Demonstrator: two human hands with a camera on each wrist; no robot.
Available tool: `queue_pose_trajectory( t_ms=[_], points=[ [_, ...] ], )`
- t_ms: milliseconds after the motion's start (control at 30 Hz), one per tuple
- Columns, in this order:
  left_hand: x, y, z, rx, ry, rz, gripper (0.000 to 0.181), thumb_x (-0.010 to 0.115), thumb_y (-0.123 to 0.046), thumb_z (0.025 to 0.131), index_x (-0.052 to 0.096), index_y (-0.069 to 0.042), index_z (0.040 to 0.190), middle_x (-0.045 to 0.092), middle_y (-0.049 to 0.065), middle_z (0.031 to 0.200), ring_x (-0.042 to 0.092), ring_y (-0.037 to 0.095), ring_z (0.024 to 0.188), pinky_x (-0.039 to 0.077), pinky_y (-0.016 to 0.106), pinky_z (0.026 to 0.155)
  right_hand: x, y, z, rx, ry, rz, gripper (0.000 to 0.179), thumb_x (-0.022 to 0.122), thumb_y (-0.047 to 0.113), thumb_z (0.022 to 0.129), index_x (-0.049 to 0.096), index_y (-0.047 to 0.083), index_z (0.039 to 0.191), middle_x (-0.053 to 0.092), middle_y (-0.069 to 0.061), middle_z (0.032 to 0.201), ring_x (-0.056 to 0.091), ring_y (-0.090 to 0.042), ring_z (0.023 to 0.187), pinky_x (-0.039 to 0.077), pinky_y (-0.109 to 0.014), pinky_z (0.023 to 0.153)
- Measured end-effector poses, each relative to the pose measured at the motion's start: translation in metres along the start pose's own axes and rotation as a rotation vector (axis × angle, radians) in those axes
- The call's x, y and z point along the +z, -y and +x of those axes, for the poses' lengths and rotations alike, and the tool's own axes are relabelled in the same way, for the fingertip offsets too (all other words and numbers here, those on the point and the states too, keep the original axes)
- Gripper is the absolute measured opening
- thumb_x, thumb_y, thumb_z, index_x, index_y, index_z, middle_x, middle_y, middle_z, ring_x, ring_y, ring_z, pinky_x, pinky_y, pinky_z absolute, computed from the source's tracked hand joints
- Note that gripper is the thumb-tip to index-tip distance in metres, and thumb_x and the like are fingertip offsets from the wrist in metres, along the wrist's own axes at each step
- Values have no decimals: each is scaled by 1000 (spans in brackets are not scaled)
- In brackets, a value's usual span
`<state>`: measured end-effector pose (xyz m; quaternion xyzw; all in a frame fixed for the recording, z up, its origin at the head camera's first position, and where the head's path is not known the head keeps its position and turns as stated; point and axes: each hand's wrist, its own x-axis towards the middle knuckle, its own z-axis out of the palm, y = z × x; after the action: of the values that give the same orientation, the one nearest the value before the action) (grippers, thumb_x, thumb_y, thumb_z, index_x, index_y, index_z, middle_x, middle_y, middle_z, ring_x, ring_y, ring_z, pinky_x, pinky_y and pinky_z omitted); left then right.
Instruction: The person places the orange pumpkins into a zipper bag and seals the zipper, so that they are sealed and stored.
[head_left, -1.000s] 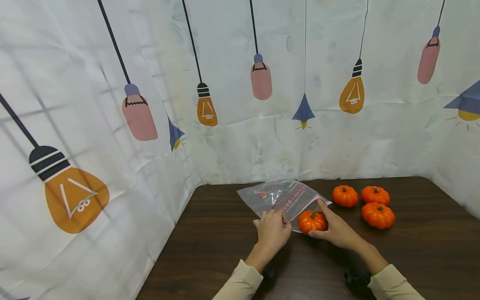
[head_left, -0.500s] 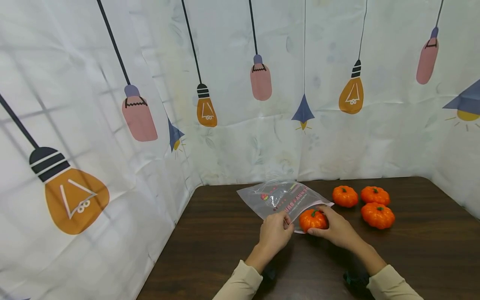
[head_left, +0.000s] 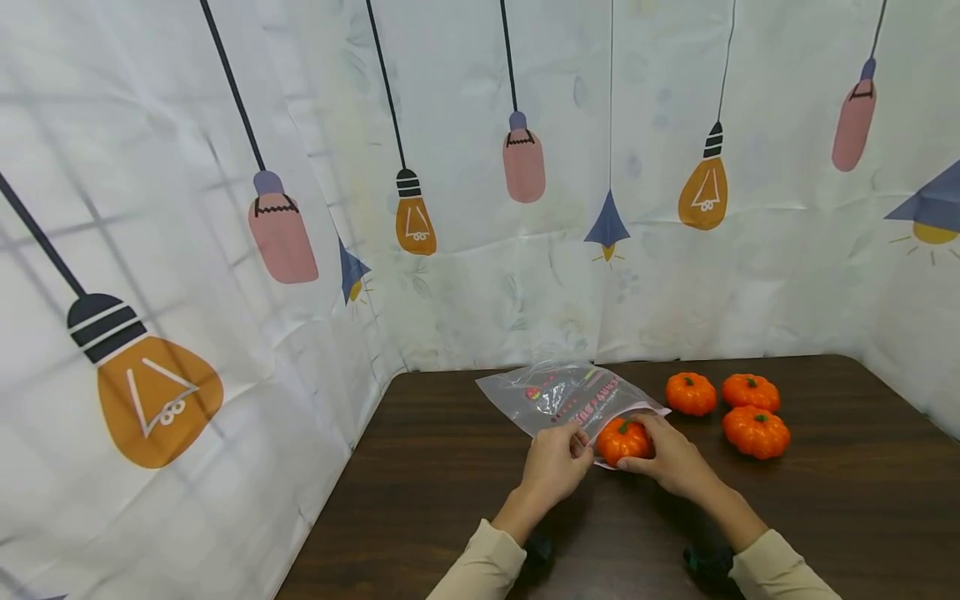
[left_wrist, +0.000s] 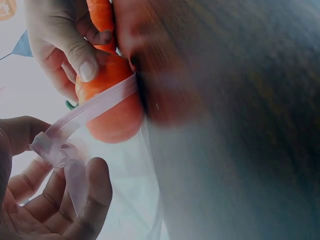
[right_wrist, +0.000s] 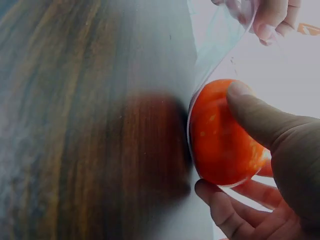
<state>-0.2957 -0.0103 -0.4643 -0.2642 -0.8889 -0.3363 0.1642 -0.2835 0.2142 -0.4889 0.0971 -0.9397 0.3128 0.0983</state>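
Observation:
A clear plastic zip bag (head_left: 558, 396) with pink lettering lies flat on the dark wooden table, its mouth toward me. My left hand (head_left: 553, 465) holds the near edge of that mouth; in the left wrist view the pink zip strip (left_wrist: 102, 102) runs from between its fingers across a small orange pumpkin (left_wrist: 112, 117). Thumb and fingers of my right hand (head_left: 675, 457) grip this pumpkin from the right side. It sits at the bag's mouth, partly inside, its green stem upward. In the right wrist view the bag's lower edge passes beneath the pumpkin (right_wrist: 220, 135).
Three more orange pumpkins stand at the back right: one (head_left: 691, 393) just right of the bag, one (head_left: 750, 391) behind, one (head_left: 756, 432) nearer me. A white curtain (head_left: 465, 308) printed with lamps hangs behind and left of the table (head_left: 427, 467).
My left hand has shifted slightly right with the bag's edge, its fingers drawn in more. The bag's mouth now reaches further round the pumpkin. My right hand keeps its grip.

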Motion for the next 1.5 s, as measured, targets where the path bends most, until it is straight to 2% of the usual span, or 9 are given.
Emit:
queue_pose_trajectory(
  t_ms=[167, 400, 567, 900, 1100, 1200, 1333, 1500],
  points=[
    [-1, 1, 2, -18, 8, -30, 7, 74, -14, 85, 69, -16, 81, 64, -9, 66, 48, -7, 57, 40, 12, 56, 1, 2, 5, 9, -15, 17, 79, 85, 42, 81, 52, -2, 138, 59, -25, 135, 61, -41, 117, 48, -63, 97],
    [1, 3, 3, -28, 1, -68, 7, 75, -13, 86, 70, -16, 82, 66, -8, 67, 48, -7, 57, 41, 12, 57, 6, 2, 12, 68, -62, 1, 76, 84, 42, 82, 55, -2, 137, 54, -30, 126, 63, -41, 105, 50, -64, 89],
    [2, 4, 3, -35, -11, -92, 7, 75, -13, 85, 69, -15, 82, 66, -9, 67, 48, -8, 58, 42, 13, 59, 8, 4, 17, 107, -70, 35, 73, 85, 36, 82, 54, -3, 135, 53, -32, 125, 63, -38, 101, 53, -59, 86],
    [2, 2, 3, -54, -29, -139, 5, 75, -11, 84, 71, -13, 83, 67, -7, 68, 48, -9, 58, 42, 12, 58, 12, 6, 23, 148, -91, 49, 59, 82, 26, 85, 57, -2, 130, 62, -16, 103, 55, -21, 79, 47, -39, 68],
    [3, 2, 1, -47, -30, -137, 6, 75, -10, 84, 71, -14, 83, 67, -8, 69, 49, -9, 59, 43, 11, 59, 16, 2, 20, 142, -89, 61, 54, 77, 25, 89, 58, 3, 134, 64, -19, 111, 54, -19, 75, 42, -32, 62],
    [3, 2, 1, -39, -34, -136, 6, 74, -9, 84, 71, -14, 83, 67, -7, 69, 49, -9, 60, 44, 11, 59, 18, 0, 20, 131, -104, 64, 52, 77, 25, 89, 58, 3, 133, 64, -23, 117, 56, -19, 78, 43, -32, 63],
    [3, 2, 1, -35, -42, -133, 5, 74, -9, 84, 72, -14, 83, 67, -7, 69, 49, -9, 60, 43, 11, 59, 18, -1, 22, 115, -116, 95, 49, 78, 22, 88, 58, 2, 128, 65, -24, 118, 57, -19, 79, 45, -32, 66],
    [3, 3, 1, -37, -51, -124, 6, 75, -10, 83, 72, -15, 82, 67, -8, 70, 51, -8, 61, 43, 10, 60, 11, 1, 24, 78, -74, 113, 49, 78, 22, 89, 58, -2, 126, 67, -22, 119, 59, -17, 80, 49, -31, 69]
  ],
)
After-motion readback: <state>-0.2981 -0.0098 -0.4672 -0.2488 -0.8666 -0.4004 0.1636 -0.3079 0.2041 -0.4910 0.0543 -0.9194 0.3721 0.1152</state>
